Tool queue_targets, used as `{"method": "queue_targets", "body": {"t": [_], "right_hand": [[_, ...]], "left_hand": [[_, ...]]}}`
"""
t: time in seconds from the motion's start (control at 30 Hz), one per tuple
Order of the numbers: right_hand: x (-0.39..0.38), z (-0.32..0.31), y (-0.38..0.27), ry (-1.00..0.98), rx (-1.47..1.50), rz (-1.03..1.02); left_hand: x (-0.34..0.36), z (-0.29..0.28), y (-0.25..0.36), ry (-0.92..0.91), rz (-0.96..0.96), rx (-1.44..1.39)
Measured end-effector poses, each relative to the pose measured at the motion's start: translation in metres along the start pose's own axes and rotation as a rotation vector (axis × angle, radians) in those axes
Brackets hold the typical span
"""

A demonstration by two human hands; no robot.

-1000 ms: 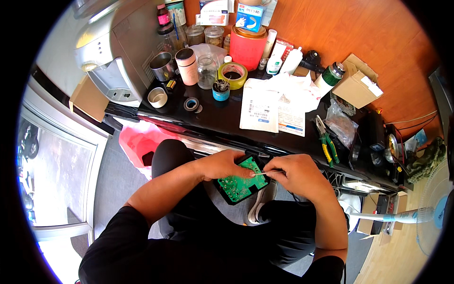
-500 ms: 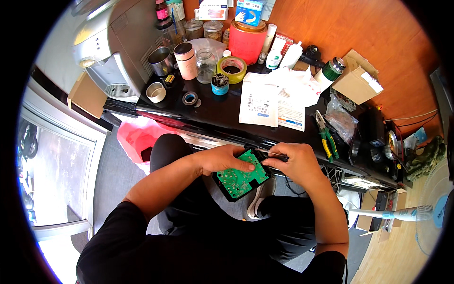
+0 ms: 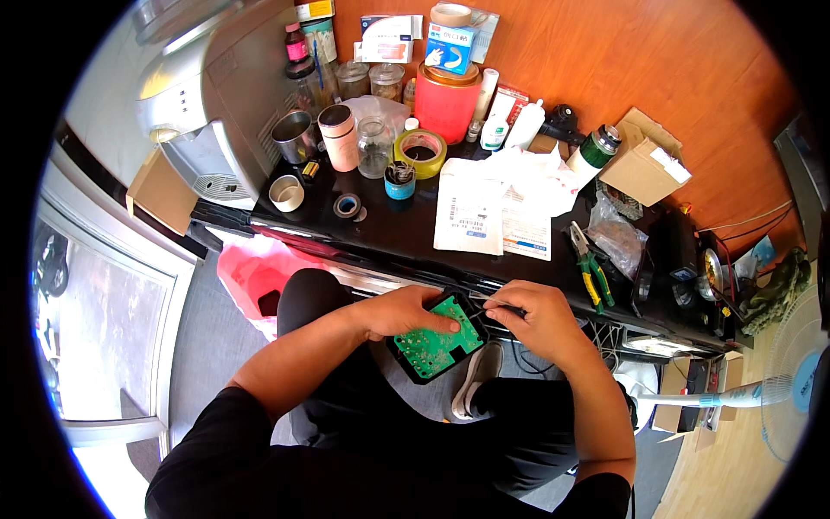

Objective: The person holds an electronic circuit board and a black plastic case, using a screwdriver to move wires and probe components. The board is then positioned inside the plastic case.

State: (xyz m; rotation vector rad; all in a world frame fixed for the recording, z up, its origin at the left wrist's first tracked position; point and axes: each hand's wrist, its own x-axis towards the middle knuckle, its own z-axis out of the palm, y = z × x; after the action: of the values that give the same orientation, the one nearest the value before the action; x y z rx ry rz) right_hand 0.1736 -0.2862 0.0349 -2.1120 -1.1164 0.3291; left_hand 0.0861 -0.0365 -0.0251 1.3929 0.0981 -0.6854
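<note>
My left hand [image 3: 403, 313] grips a green circuit board [image 3: 432, 344] set in a black housing, its thumb lying across the board's face. Fingers hidden beneath support the far side. Just to the right, my right hand [image 3: 538, 318] is closed around a slim screwdriver [image 3: 513, 309] with a dark handle. Its thin metal shaft points left, toward the board's upper right corner; whether the tip touches cannot be made out. Both hands are above my lap, in front of the black desk [image 3: 389, 227].
Pliers [image 3: 590, 268] with yellow-green handles lie near the desk's right edge. White paper packages [image 3: 468, 208], yellow tape [image 3: 435, 169], a glass jar [image 3: 373, 149] and a pink tumbler [image 3: 338, 138] stand behind. A coffee machine [image 3: 214, 112] is at left, a fan [image 3: 791, 381] at right.
The view has tilted slightly, so the desk things sit lower. My right hand has drawn a little away from the board with the screwdriver; my left hand keeps its hold.
</note>
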Motion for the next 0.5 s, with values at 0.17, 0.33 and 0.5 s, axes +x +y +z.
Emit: {"method": "queue_targets", "body": {"t": [0.17,0.33,0.5], "right_hand": [[0.001,0.000,-0.007,-0.154,-0.263,-0.175],[-0.003,0.009,0.001,-0.208,-0.287,-0.184],[-0.006,0.010,-0.001,-0.193,-0.323,-0.143]], "left_hand": [[0.001,0.003,-0.003,0.030,-0.007,0.403],[0.005,0.007,-0.010,-0.007,-0.100,0.389],[0.006,0.010,-0.013,-0.008,-0.102,0.343]]}}
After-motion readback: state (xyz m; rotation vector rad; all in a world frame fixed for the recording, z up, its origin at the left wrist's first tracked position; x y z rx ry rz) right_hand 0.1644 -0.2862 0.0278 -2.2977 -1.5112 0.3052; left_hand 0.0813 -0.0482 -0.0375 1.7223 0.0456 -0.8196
